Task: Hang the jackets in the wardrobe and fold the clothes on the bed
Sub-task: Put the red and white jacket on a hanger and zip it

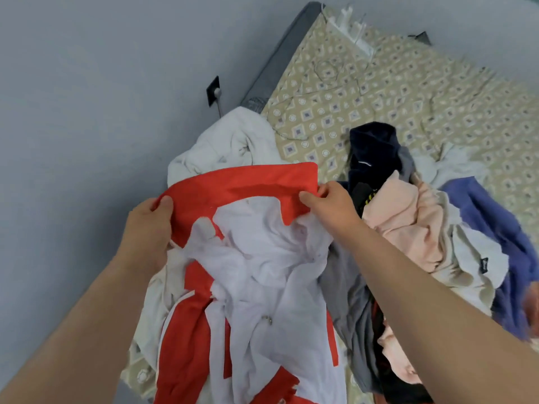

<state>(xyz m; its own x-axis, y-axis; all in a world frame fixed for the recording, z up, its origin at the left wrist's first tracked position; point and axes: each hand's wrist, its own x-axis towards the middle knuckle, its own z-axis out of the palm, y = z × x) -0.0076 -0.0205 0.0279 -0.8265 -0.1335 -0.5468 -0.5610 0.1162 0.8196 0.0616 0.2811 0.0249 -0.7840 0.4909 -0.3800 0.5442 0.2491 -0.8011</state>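
A red and white jacket (253, 272) hangs in front of me above the bed (379, 91), its red collar band stretched between my hands. My left hand (148, 228) pinches the left end of the red band. My right hand (329, 204) grips the right end, thumb on top. The white lining faces me and the rest of the jacket droops down toward the bed edge. A metal zip pull shows low on the white part.
A pile of clothes lies to the right: a pink garment (408, 225), a purple one (490, 217), a dark navy one (370, 150), grey and cream pieces. A white garment (227, 141) sits behind the jacket. A grey wall (87, 83) with a socket (213, 90) stands on the left.
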